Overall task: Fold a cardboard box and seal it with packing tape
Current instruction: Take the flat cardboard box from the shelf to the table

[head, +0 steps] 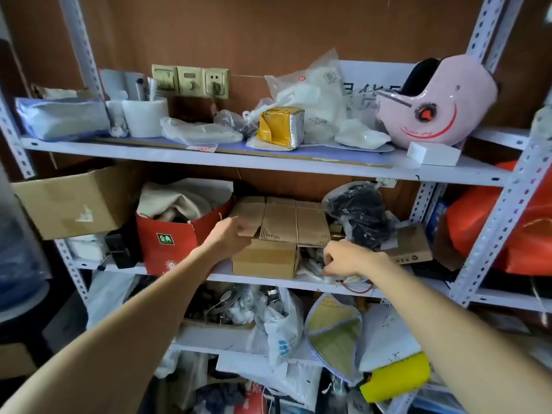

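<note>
A flattened brown cardboard box (283, 221) lies on top of a small closed carton (264, 258) on the middle shelf. My left hand (230, 236) grips the left edge of the flattened cardboard, fingers curled around it. My right hand (346, 258) reaches to the right of the carton, fingers bent down among small clutter and a thin wire; whether it holds anything is hidden. No packing tape shows in the view.
A white metal shelf rack (268, 162) is crowded. A red box (179, 240) of cloth stands left of the cardboard, a black bag (358, 216) to its right. A pink helmet (433, 100) and plastic bags sit above. Bags fill the lower shelf.
</note>
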### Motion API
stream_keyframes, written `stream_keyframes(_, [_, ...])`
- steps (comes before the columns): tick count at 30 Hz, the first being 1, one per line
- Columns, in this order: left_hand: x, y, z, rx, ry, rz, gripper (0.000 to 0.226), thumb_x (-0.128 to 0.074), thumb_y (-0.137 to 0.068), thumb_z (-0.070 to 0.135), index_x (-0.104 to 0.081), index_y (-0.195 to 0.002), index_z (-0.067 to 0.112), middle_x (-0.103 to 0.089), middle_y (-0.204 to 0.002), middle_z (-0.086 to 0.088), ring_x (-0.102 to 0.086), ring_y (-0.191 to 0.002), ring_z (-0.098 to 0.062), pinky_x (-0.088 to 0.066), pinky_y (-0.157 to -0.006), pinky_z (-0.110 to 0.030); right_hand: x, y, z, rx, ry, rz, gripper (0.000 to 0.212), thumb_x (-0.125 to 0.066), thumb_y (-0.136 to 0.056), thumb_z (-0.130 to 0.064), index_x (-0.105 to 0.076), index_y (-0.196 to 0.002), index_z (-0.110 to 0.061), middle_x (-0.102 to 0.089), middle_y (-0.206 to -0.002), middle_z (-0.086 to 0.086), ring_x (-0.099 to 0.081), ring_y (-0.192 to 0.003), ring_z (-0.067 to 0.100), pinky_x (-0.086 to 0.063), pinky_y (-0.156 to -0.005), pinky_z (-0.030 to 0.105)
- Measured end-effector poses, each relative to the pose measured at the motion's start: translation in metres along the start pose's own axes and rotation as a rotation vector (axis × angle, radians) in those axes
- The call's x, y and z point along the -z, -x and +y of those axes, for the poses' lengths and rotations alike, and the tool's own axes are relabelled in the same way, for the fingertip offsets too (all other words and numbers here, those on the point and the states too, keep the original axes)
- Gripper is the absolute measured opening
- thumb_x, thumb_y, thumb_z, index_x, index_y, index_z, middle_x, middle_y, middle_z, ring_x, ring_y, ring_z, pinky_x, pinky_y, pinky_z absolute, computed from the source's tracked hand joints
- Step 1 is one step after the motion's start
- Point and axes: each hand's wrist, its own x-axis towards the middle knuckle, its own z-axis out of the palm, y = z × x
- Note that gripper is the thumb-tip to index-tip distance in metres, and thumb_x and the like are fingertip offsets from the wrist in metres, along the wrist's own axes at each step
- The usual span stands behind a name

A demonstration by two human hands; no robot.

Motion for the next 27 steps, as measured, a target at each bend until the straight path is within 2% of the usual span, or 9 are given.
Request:
stream_keyframes(2, [0.001,-0.016,-0.009,0.037,0.031,0.022,0.041,-0.072,-0.073,0.011,-0.065,-0.113,0.01,-0.067,-0.112,-0.012,-0.062,-0.106,-0.029,-0.044,-0.081,-0.027,0.002,-0.019,0.002,-0.013,-0.071,0.123,0.016,-0.062,-0.086,-0.023,-0.061,-0.092,-0.008,-0.056,-0.103,0.01,-0.06,-0.087,0.027,-0.048,-0.075,0.036])
stream_keyframes(5, [0.0,-0.029,-0.021,0.064,0.174,0.067,0.033,-0.08,-0.067,0.01,-0.071,-0.099,0.01,-0.069,-0.094,-0.003,-0.063,-0.088,-0.021,-0.049,-0.074,-0.029,0.006,-0.041,0.005,-0.045,-0.116,0.226,0.014,-0.059,-0.09,-0.027,-0.057,-0.085,-0.014,-0.056,-0.1,0.008,-0.06,-0.087,0.025,-0.051,-0.08,0.039])
stream_keyframes(8, [-0.008,-0.04,-0.034,0.052,0.198,0.124,0.024,-0.074,-0.067,-0.001,-0.069,-0.09,-0.005,-0.07,-0.091,-0.018,-0.064,-0.089,-0.033,-0.051,-0.075,-0.038,0.006,-0.063,0.013,-0.087,-0.159,0.274,0.02,-0.058,-0.091,-0.029,-0.055,-0.09,-0.009,-0.058,-0.101,0.01,-0.059,-0.091,0.026,-0.049,-0.08,0.039])
stream_keyframes(11, [-0.018,-0.052,-0.041,0.089,0.15,0.149,0.027,-0.07,-0.072,0.001,-0.067,-0.097,-0.008,-0.066,-0.1,-0.026,-0.057,-0.101,-0.04,-0.048,-0.084,-0.04,-0.003,-0.086,0.017,-0.143,-0.204,0.269,0.041,-0.057,-0.094,-0.031,-0.052,-0.121,-0.001,-0.049,-0.131,0.021,-0.046,-0.125,0.034,-0.04,-0.1,0.043])
stream_keyframes(13, [-0.023,-0.061,-0.044,0.127,0.151,0.157,0.032,-0.068,-0.073,0.001,-0.066,-0.105,-0.003,-0.063,-0.107,-0.024,-0.053,-0.107,-0.038,-0.046,-0.088,-0.037,-0.009,-0.1,0.018,-0.197,-0.288,0.261,0.063,-0.054,-0.095,-0.034,-0.033,-0.144,-0.001,-0.021,-0.155,0.024,-0.019,-0.144,0.036,-0.023,-0.114,0.045])
stream_keyframes(15, [-0.026,-0.067,-0.047,0.159,0.175,0.147,0.043,-0.07,-0.073,0.002,-0.062,-0.116,0.004,-0.06,-0.116,-0.02,-0.052,-0.111,-0.034,-0.045,-0.091,-0.034,-0.015,-0.112,0.02,-0.236,-0.362,0.285,0.074,-0.054,-0.094,-0.04,-0.021,-0.15,-0.004,-0.015,-0.158,0.021,-0.018,-0.145,0.035,-0.023,-0.116,0.047])
stream_keyframes(17, [-0.027,-0.072,-0.05,0.191,0.178,0.135,0.053,-0.073,-0.074,0.004,-0.057,-0.124,0.008,-0.054,-0.124,-0.017,-0.051,-0.113,-0.031,-0.042,-0.094,-0.03,-0.018,-0.125,0.023,-0.257,-0.494,0.321,0.078,-0.059,-0.091,-0.039,-0.021,-0.15,-0.006,-0.025,-0.155,0.018,-0.03,-0.141,0.033,-0.032,-0.112,0.046])
stream_keyframes(22, [-0.029,-0.07,-0.046,0.221,0.163,0.153,0.069,-0.083,-0.066,0.01,-0.052,-0.128,0.01,-0.05,-0.127,-0.017,-0.048,-0.115,-0.031,-0.04,-0.092,-0.028,-0.015,-0.14,0.032,-0.338,-0.864,0.386,0.099,-0.08,-0.075,-0.012,-0.017,-0.15,-0.006,-0.028,-0.154,0.017,-0.033,-0.139,0.031,-0.03,-0.113,0.045])
stream_keyframes(27, [-0.03,-0.064,-0.03,0.271,0.269,0.103,0.099,-0.091,-0.058,0.016,-0.037,-0.141,0.011,-0.051,-0.135,-0.012,-0.048,-0.124,-0.027,-0.04,-0.102,-0.031,-0.007,-0.127,0.048,-0.427,-0.784,0.437,0.105,-0.086,-0.065,-0.009,-0.022,-0.149,-0.007,-0.026,-0.153,0.016,-0.034,-0.138,0.033,-0.033,-0.112,0.046])
